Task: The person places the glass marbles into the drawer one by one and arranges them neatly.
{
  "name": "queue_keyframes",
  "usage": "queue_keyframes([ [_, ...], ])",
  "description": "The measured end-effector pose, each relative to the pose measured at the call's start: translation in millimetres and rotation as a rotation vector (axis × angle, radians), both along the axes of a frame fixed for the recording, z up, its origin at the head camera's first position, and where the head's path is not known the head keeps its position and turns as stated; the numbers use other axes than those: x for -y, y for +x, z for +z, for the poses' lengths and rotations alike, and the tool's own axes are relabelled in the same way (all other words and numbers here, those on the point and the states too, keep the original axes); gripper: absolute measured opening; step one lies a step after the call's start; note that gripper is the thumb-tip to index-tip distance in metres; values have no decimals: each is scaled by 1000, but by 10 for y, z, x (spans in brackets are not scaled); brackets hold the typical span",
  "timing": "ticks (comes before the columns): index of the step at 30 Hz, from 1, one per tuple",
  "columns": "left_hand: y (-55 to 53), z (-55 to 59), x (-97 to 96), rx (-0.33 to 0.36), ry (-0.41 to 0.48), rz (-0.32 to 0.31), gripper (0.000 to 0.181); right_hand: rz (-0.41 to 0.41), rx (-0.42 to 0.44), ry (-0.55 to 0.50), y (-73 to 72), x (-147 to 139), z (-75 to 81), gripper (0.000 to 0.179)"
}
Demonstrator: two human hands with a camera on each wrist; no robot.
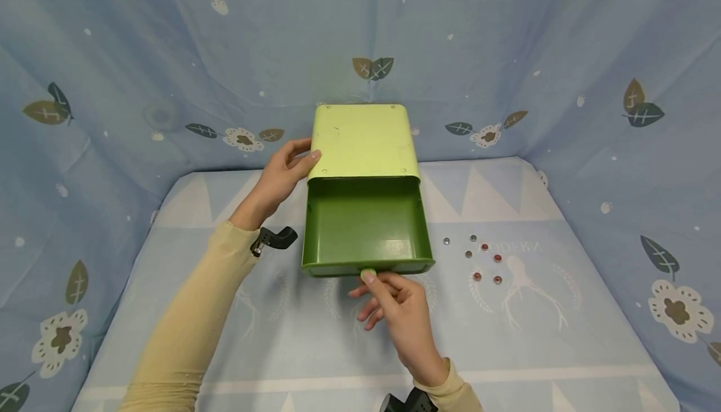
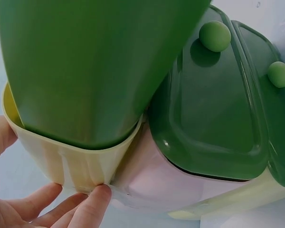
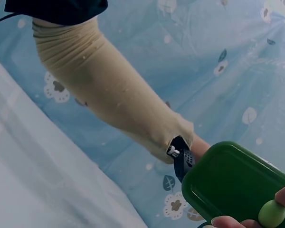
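Note:
A drawer box with a pale yellow-green top (image 1: 363, 139) stands at the back of the table, its dark green drawer (image 1: 366, 224) pulled out toward me. Nothing lies inside the drawer. My left hand (image 1: 281, 174) holds the box by its upper left side, thumb at the top edge and fingers along the side wall. At the drawer's front, my right hand (image 1: 402, 312) pinches the round light green knob (image 3: 272, 213) between thumb and finger, its other fingers loosely bent below. In the left wrist view, a pink tier (image 2: 147, 175) with a closed green drawer front (image 2: 218, 104) lies under the top one.
Several small round red and grey pieces (image 1: 497, 258) lie scattered on the patterned tablecloth (image 1: 563, 337) to the right of the drawer. A blue cloth curtain (image 1: 479, 36) with leaves and flowers encloses the table behind and at both sides.

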State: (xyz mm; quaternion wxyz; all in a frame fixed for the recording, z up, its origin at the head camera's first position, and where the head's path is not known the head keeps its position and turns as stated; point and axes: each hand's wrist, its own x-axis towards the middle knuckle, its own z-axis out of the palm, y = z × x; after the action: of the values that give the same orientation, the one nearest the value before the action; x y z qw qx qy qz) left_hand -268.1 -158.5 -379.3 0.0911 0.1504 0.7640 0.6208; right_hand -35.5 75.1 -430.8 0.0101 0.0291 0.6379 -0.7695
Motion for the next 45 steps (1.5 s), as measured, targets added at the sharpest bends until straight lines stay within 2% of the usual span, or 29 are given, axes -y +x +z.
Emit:
queue_keyframes([
  [20,-7,-29,9,-3,8,3,69,37,56,-25,30,4,-148,27],
  [45,-26,-26,-3,5,21,6,69,68,41,-24,13,-11,-294,28],
])
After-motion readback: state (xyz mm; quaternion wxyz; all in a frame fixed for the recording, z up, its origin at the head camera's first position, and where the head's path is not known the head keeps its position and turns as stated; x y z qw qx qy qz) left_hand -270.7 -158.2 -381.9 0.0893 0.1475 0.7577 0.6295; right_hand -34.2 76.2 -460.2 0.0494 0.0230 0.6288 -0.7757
